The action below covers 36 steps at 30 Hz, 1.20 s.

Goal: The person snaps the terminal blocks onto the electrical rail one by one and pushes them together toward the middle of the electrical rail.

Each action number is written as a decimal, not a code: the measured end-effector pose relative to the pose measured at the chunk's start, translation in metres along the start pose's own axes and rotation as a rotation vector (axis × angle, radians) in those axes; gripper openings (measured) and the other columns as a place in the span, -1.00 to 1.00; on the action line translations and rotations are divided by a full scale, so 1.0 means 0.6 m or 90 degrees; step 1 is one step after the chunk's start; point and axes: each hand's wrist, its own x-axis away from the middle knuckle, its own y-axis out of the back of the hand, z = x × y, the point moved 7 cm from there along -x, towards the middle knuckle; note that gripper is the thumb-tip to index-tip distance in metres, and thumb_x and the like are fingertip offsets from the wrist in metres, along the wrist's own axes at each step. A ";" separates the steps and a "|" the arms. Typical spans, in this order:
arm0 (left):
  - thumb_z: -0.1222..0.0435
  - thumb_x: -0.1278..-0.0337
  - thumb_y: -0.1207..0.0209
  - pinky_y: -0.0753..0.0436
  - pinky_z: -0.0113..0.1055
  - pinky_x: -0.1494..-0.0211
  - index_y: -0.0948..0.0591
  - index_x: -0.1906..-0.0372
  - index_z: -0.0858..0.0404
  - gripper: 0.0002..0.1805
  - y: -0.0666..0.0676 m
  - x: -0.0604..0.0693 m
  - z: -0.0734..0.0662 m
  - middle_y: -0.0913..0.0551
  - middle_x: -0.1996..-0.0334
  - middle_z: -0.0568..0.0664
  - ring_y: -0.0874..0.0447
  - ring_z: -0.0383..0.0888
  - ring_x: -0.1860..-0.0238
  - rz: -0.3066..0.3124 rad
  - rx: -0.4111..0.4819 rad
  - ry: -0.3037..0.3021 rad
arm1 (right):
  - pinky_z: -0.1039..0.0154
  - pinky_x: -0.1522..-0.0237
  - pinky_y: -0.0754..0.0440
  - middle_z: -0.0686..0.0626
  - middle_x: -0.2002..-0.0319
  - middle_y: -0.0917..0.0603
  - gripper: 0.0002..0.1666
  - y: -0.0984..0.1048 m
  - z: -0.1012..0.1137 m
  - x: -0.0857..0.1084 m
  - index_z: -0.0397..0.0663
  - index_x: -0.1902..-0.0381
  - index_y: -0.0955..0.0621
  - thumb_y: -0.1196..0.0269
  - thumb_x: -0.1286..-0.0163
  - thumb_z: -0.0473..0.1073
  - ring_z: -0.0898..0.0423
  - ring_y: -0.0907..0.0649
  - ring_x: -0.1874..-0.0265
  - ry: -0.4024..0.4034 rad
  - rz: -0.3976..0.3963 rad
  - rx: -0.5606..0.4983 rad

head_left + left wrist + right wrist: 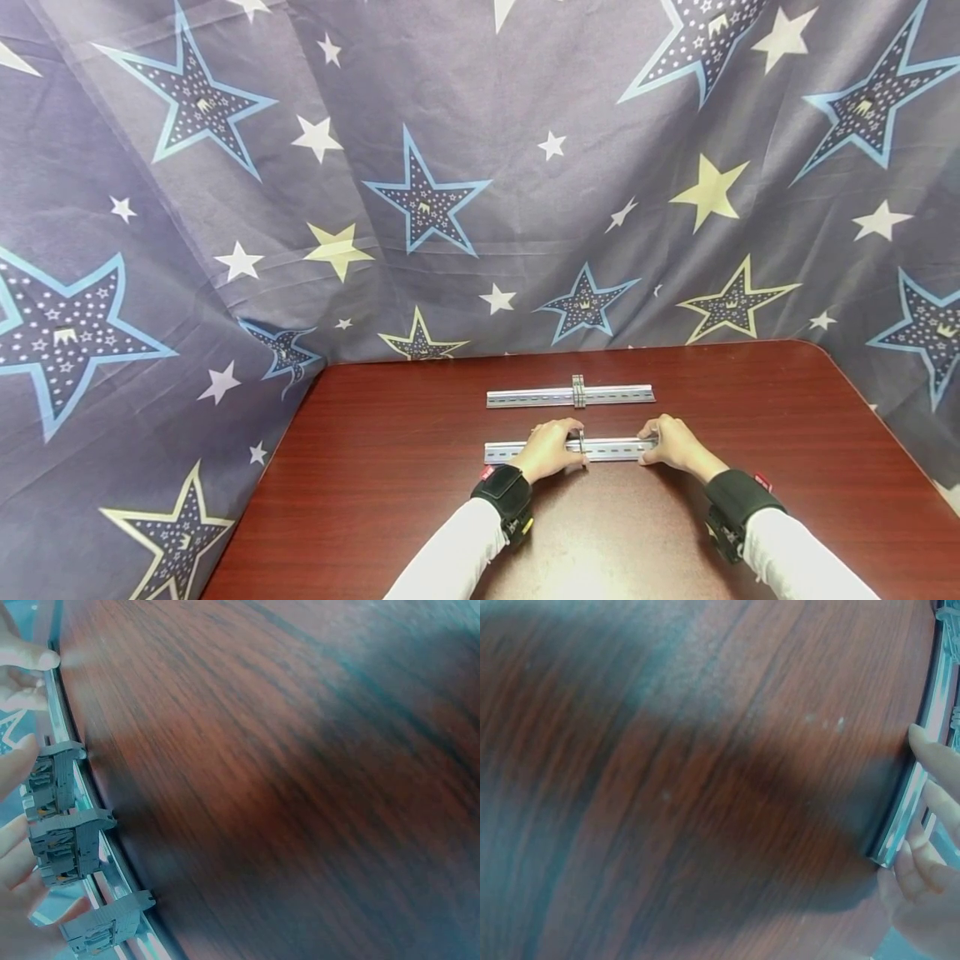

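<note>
On the table lies a near DIN rail (611,450), a slotted silver metal strip. My left hand (551,448) pinches a grey terminal block (582,442) at about the middle of this rail. The left wrist view shows several grey blocks along the rail, including a terminal block (52,780) by the fingers and another terminal block (109,926) lower down. My right hand (670,442) grips the rail near its right end, with thumb and fingers on opposite sides of the rail (907,802) in the right wrist view.
Behind the near rail lies a second DIN rail (532,398), roughly parallel to it, bearing upright grey terminal blocks (578,391) near its middle. Both rest on a reddish-brown wooden table (375,467). A star-patterned curtain (450,275) hangs along the table's far side.
</note>
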 end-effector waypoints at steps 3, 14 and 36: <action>0.12 0.30 -0.34 -0.40 -0.32 0.16 -0.55 0.09 0.20 -0.48 0.000 -0.001 0.000 -0.63 0.24 -0.07 -0.57 -0.21 0.19 -0.003 0.004 0.000 | 0.18 0.40 -0.40 -0.11 0.50 -0.60 -0.64 0.000 0.000 0.000 -0.28 0.51 -0.61 -0.45 0.38 -0.29 0.07 -0.49 0.49 0.001 0.000 -0.001; 0.14 0.31 -0.34 -0.39 -0.32 0.14 -0.55 0.09 0.21 -0.49 -0.002 -0.002 -0.003 -0.64 0.25 -0.07 -0.57 -0.20 0.20 -0.007 0.009 -0.002 | 0.21 0.44 -0.38 -0.10 0.52 -0.62 -0.65 -0.002 -0.001 -0.002 -0.29 0.51 -0.61 -0.45 0.37 -0.29 0.12 -0.44 0.53 0.005 0.003 -0.005; 0.14 0.31 -0.34 -0.38 -0.33 0.15 -0.54 0.09 0.21 -0.48 -0.007 -0.004 -0.003 -0.63 0.23 -0.08 -0.57 -0.20 0.18 -0.005 0.015 -0.005 | 0.22 0.45 -0.40 -0.09 0.52 -0.63 -0.63 -0.005 -0.009 -0.002 -0.30 0.49 -0.62 -0.45 0.38 -0.28 0.15 -0.44 0.56 0.001 0.002 -0.012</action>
